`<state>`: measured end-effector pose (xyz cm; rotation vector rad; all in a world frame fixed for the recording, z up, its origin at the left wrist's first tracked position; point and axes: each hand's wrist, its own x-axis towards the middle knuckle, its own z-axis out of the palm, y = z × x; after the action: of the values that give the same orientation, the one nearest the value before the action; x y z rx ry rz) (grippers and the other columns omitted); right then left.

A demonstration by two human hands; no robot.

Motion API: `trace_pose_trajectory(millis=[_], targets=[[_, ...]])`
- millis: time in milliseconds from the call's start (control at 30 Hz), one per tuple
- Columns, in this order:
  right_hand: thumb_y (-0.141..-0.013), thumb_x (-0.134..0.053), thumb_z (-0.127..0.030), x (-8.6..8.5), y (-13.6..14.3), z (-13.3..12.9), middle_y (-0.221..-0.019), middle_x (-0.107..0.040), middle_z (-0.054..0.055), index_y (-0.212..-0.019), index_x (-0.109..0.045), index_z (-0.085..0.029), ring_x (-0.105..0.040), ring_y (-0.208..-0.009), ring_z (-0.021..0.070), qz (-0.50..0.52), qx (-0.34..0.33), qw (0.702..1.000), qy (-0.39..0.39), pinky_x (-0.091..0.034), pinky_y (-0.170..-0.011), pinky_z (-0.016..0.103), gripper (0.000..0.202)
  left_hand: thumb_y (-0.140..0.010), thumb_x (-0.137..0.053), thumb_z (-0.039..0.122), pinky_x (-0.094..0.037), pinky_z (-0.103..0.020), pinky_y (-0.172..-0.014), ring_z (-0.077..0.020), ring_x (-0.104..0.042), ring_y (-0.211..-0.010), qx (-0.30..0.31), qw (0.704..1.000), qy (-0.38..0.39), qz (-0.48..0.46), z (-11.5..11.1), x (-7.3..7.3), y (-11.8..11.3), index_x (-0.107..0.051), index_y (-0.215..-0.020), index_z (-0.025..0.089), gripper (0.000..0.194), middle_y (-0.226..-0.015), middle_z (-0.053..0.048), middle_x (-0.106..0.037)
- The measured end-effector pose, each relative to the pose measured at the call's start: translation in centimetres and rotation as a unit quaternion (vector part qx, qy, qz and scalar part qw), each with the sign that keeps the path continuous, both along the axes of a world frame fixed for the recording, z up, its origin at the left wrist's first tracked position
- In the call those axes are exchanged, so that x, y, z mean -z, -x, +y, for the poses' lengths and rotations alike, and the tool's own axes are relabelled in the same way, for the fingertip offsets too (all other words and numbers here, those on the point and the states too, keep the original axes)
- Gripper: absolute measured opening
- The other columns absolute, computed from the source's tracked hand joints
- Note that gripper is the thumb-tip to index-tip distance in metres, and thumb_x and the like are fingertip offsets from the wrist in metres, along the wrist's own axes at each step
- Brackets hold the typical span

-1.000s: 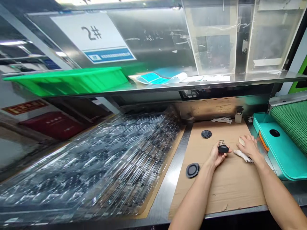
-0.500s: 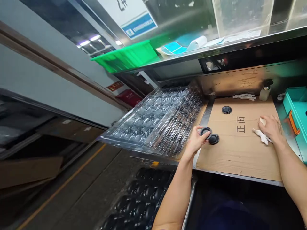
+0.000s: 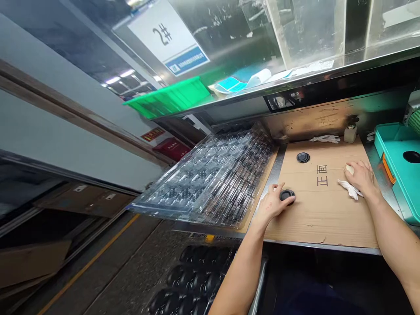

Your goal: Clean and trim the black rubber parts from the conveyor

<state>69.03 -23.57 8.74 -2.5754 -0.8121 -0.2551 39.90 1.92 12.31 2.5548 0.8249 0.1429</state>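
Note:
On the cardboard sheet (image 3: 305, 218), my left hand (image 3: 274, 202) has its thumb and fingers around a round black part (image 3: 287, 195) near the sheet's left side. Another round black part (image 3: 302, 157) lies farther back, touched by neither hand. My right hand (image 3: 361, 175) rests on the right part of the cardboard, its fingers closed on a small pale piece (image 3: 350, 169). Just below and left of that hand lies a crumpled white cloth (image 3: 350, 190).
Stacked clear plastic trays (image 3: 210, 170) stand left of the cardboard. At the right is a teal box (image 3: 400, 162). Behind are a small bottle (image 3: 350, 132) and a white glove (image 3: 324, 138). A green bin (image 3: 170, 98) sits on the shelf; black parts (image 3: 193, 275) lie below.
My left hand has lowered the black part it held raised onto the spot of the other one beside it. The right hand keeps its place. The camera view has shifted slightly.

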Motion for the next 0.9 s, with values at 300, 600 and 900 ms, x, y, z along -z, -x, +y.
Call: trace_pose_trajectory(millis=[300, 600, 900], targets=[[-0.095, -0.051, -0.039, 0.6, -0.3, 0.1, -0.119, -0.068, 0.011, -0.125, -0.071, -0.022, -0.053, -0.114, 0.0295, -0.002, 0.001, 1.0, -0.011, -0.035, -0.102, 0.042, 0.04, -0.082, -0.076, 0.029, -0.039, -0.044, -0.118, -0.0305, -0.056, -0.131, 0.157, 0.987, 0.029, -0.012, -0.1, 0.2, -1.3, -0.064, -0.136, 0.023, 0.056, -0.137, -0.011, -0.063], [-0.095, -0.053, -0.041, 0.9, -0.5, 0.1, -0.121, -0.068, 0.009, -0.125, -0.071, -0.024, -0.053, -0.114, 0.029, -0.017, 0.008, 1.0, -0.009, -0.036, -0.1, 0.04, 0.039, -0.079, -0.082, 0.043, -0.056, -0.039, -0.1, -0.0252, -0.066, -0.118, 0.154, 0.927, 0.318, -0.125, -1.9, -2.2, -1.1, -0.06, -0.139, 0.029, 0.066, -0.141, -0.008, -0.062], [-0.094, -0.053, -0.04, 1.3, -0.8, 0.2, -0.12, -0.069, 0.01, -0.127, -0.071, -0.024, -0.054, -0.114, 0.029, -0.012, 0.007, 1.0, -0.007, -0.036, -0.1, 0.04, 0.04, -0.073, -0.076, 0.026, -0.04, -0.045, -0.119, -0.0326, -0.059, -0.131, 0.156, 0.988, -0.018, -0.015, 4.7, 0.8, -6.5, -0.067, -0.129, 0.015, 0.058, -0.136, -0.015, -0.066]])
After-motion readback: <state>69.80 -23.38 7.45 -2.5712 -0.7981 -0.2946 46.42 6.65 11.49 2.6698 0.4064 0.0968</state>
